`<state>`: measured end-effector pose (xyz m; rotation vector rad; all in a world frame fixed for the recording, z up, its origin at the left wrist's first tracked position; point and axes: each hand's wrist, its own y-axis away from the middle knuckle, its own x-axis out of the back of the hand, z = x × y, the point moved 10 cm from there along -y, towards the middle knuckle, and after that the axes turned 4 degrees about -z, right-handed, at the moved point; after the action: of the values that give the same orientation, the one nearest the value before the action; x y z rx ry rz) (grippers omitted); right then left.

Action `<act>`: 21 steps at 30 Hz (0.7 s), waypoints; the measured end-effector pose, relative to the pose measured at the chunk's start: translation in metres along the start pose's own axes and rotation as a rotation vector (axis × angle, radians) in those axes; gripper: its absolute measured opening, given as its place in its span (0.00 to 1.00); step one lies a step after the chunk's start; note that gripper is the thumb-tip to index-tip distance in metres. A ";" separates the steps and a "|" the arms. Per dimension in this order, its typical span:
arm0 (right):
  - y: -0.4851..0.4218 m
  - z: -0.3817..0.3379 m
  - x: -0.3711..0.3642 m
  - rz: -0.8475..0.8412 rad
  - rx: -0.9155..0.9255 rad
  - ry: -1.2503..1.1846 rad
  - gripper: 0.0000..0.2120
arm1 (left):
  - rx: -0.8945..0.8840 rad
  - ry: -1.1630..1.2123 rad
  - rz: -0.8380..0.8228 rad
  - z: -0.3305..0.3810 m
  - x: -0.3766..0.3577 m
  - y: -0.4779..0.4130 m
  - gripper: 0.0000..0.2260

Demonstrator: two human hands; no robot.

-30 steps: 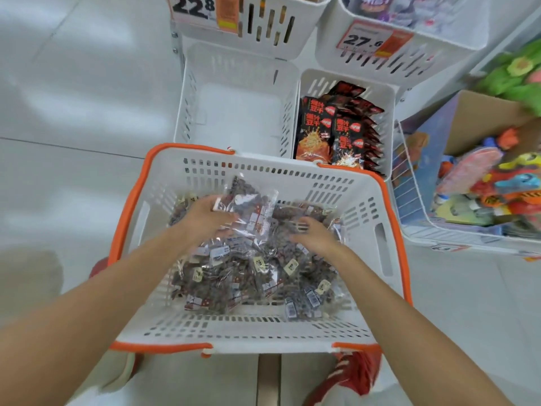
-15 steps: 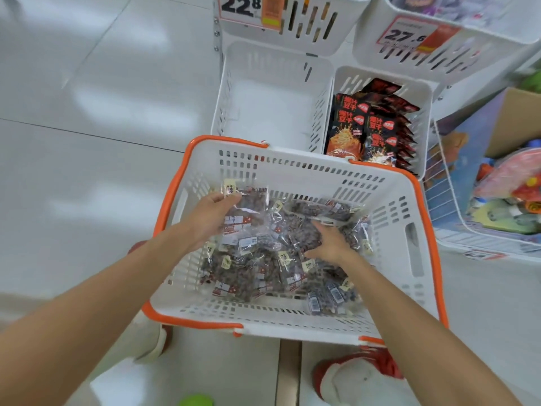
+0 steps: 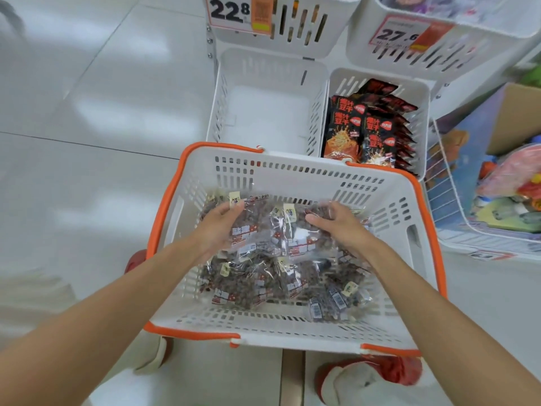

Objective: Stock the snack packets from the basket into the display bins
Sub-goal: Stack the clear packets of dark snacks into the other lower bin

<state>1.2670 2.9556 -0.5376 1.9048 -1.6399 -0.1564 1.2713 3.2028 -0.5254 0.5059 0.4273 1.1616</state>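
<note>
A white basket with an orange rim stands on the floor in front of me, holding several clear snack packets of dark pieces. My left hand grips packets at the upper left of the pile, thumb on top of one. My right hand has its fingers curled over a packet at the upper right of the pile. Directly behind the basket is an empty white display bin. The bin to its right holds upright black and orange packets.
Two higher white bins carry price tags, 22.8 and 27.6. A wire bin with colourful toys sits at right. My red and white shoes are below the basket. Pale tiled floor lies to the left.
Both hands have moved up toward the far side of the pile and gathered packets there. The view has shifted, so the basket and bins sit slightly differently in frame.
</note>
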 end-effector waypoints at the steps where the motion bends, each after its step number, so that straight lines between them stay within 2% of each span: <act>1: 0.003 -0.015 -0.003 0.003 0.021 -0.081 0.21 | 0.002 0.045 -0.053 0.005 -0.009 0.000 0.25; 3: 0.007 -0.043 -0.018 0.008 0.040 -0.132 0.25 | -0.003 0.070 -0.145 0.016 -0.028 0.002 0.33; 4: 0.008 -0.052 -0.027 0.008 0.042 -0.123 0.27 | -0.002 0.035 -0.150 0.023 -0.033 0.003 0.31; 7: 0.008 -0.079 -0.049 -0.045 0.039 -0.185 0.24 | -0.096 -0.174 -0.090 0.049 -0.031 -0.003 0.14; 8: 0.007 -0.088 -0.047 -0.049 0.049 -0.228 0.24 | -0.126 -0.238 -0.096 0.059 -0.029 -0.005 0.14; 11: 0.000 -0.118 -0.024 -0.057 0.052 -0.320 0.40 | -0.197 -0.396 -0.108 0.094 -0.015 -0.015 0.25; 12: -0.005 -0.129 -0.017 -0.071 0.065 -0.294 0.42 | -0.214 -0.468 -0.090 0.109 -0.008 -0.020 0.25; 13: -0.010 -0.142 -0.010 -0.086 0.075 -0.238 0.40 | -0.229 -0.522 -0.089 0.125 -0.004 -0.024 0.22; 17: -0.032 -0.199 0.014 -0.020 0.200 0.033 0.16 | -0.319 -0.567 -0.116 0.185 0.015 -0.055 0.20; 21: -0.064 -0.249 0.027 0.152 0.428 0.193 0.12 | -0.457 -0.694 -0.013 0.239 0.045 -0.093 0.21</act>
<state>1.4437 3.0246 -0.3624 2.0088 -1.7769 0.4612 1.4911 3.1794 -0.3882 0.4665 -0.4261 0.9569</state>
